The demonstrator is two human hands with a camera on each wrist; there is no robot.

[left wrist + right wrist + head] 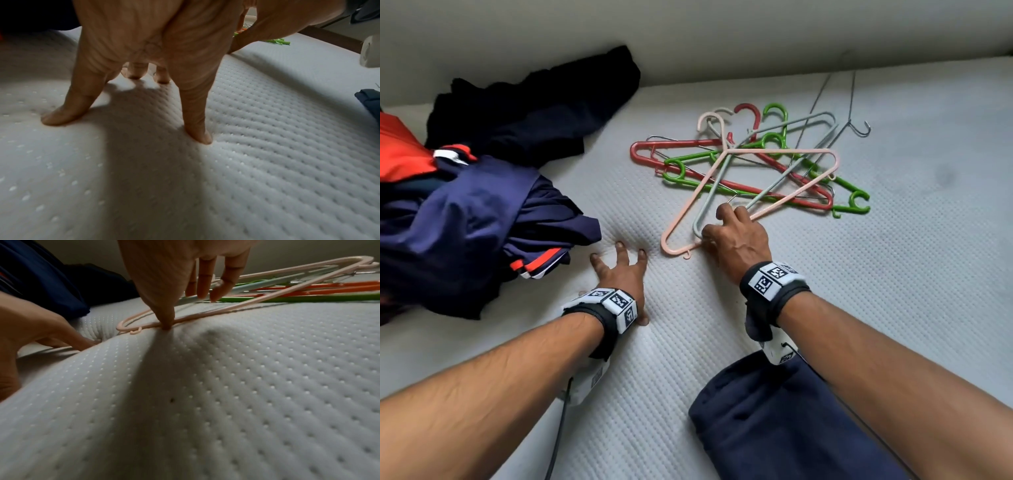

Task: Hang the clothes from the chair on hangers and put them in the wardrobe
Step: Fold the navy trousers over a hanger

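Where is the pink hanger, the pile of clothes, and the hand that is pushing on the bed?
pink hanger (787,150), head view, on its long straight bar.
pile of clothes (472,212), head view, on the navy cloth.
left hand (625,277), head view, on its back, fingers spread on the mattress.

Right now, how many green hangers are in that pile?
2, going by hooks: one green hanger hooks beside the red hanger at the pile's far edge; the second green hanger hooks just nearer, by the pink hanger. The tangle could hide another.

A white dimpled mattress (893,274) lies against a pale wall (722,34).
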